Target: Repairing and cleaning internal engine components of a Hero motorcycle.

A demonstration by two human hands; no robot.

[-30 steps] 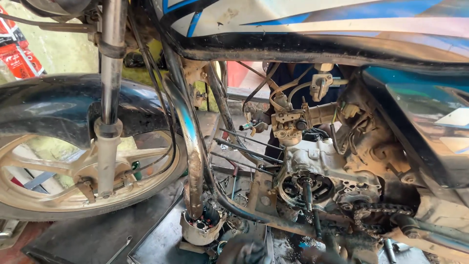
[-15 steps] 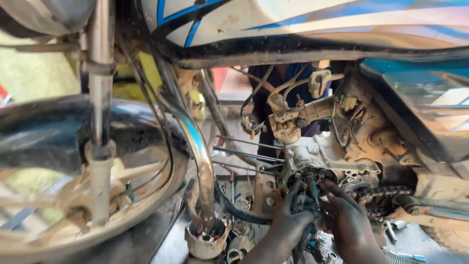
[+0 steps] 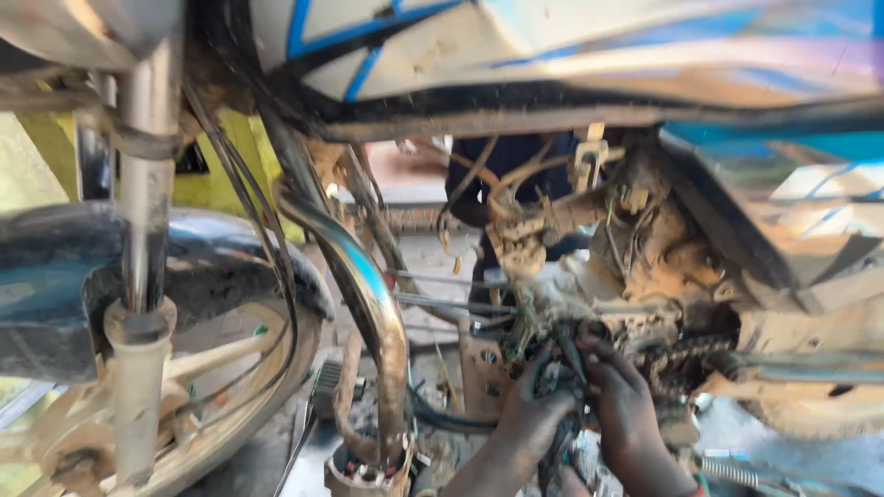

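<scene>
I look under a motorcycle with a white and blue tank [image 3: 571, 46]. My left hand [image 3: 529, 419] and my right hand [image 3: 626, 410] are both greasy and reach up to the open engine [image 3: 589, 336], fingers pressed on a dark part at its centre. A drive chain [image 3: 686, 354] runs off to the right of my right hand. Motion blur hides whether either hand grips anything.
The chrome exhaust pipe [image 3: 368, 294] curves down left of my hands to a round fitting [image 3: 364, 474]. The front wheel [image 3: 175, 368] and fork leg [image 3: 138, 276] fill the left side. Loose cables [image 3: 442, 304] cross the gap. A person in dark clothes [image 3: 516, 166] stands behind the bike.
My two hands came up from below and now rest on the engine centre. The view has moved closer and shifted right.
</scene>
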